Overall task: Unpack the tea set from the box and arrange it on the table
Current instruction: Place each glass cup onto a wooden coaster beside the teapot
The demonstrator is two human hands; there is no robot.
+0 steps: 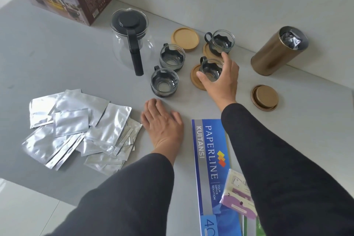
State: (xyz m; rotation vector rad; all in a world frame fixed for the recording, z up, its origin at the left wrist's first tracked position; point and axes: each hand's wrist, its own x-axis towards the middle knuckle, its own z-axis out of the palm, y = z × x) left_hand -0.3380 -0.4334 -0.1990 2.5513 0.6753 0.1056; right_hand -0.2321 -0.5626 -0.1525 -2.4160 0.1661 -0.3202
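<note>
Right hand (220,80): fingers and thumb curled around a glass cup (210,70) seated on a coaster (195,78). Left hand (162,122): flat, fingers straight, resting on the table (57,59), nearer than the remaining cups.

You see clear glossy glass in the teapot (132,44), matt wood-toned coasters (185,39), crinkled shiny foil sachets (80,128) near the table's (57,59) left edge.
</note>
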